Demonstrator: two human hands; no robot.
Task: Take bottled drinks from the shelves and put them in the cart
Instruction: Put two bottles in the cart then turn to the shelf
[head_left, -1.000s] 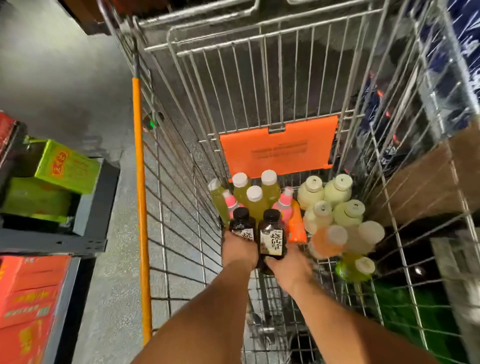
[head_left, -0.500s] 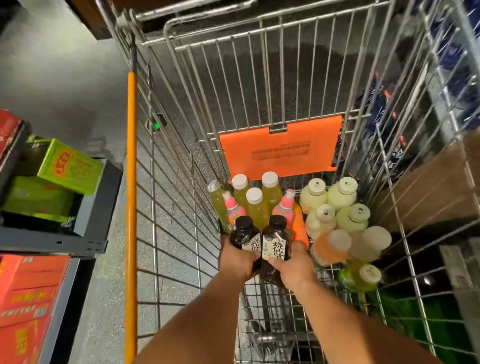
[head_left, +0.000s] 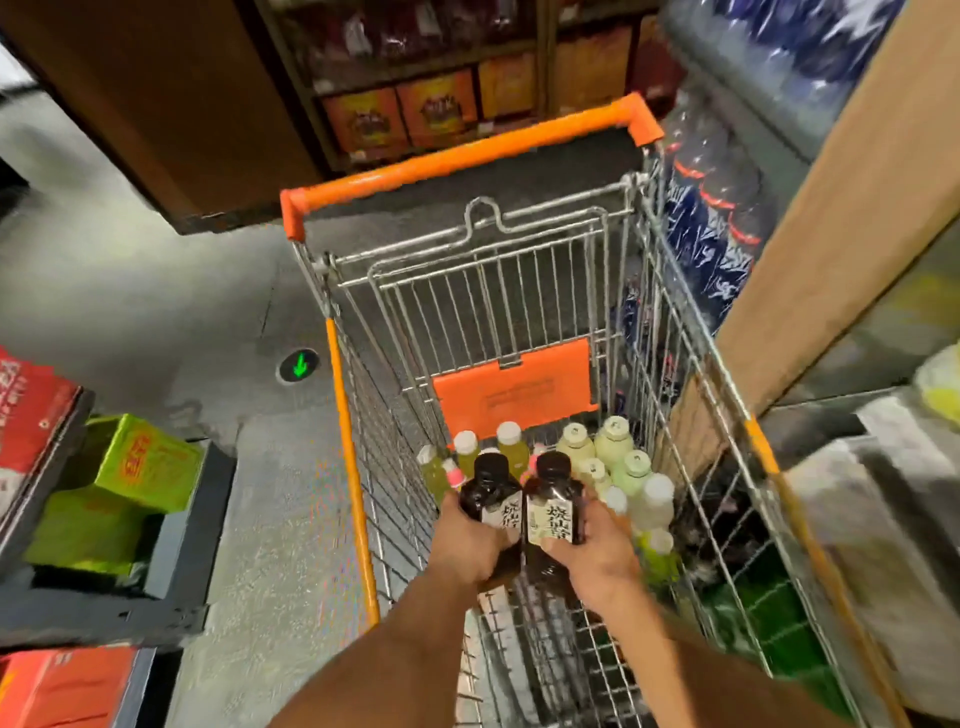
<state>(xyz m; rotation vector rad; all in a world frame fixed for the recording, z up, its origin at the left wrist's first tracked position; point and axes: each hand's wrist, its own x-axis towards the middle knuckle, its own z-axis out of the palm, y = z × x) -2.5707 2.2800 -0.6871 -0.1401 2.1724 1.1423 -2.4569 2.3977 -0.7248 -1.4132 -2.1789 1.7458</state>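
Observation:
Inside the wire cart (head_left: 691, 332) with its orange handle, my left hand (head_left: 470, 545) grips a dark bottle (head_left: 491, 493) with a black cap and white label. A second, matching dark bottle (head_left: 553, 499) is gripped by my right hand (head_left: 597, 556), side by side with the first. Both bottles are upright, held above the cart floor. Behind them stand several yellow-green bottles (head_left: 508, 441) with white caps, and pale green bottles (head_left: 613, 441) to the right. A pink-capped bottle (head_left: 453, 475) shows at the left.
An orange flap (head_left: 511, 395) hangs on the cart's far wall. Green cartons (head_left: 140, 462) and red boxes (head_left: 31, 410) fill a dark rack on the left. Packs of blue bottles (head_left: 711, 218) and a cardboard wall (head_left: 841, 218) stand to the right. Shelves with orange boxes (head_left: 400, 114) lie beyond.
My head has tipped up, so the cart's handle and far shelves now show. Both hands, gripping the dark bottles, have drawn back slightly from the standing bottles.

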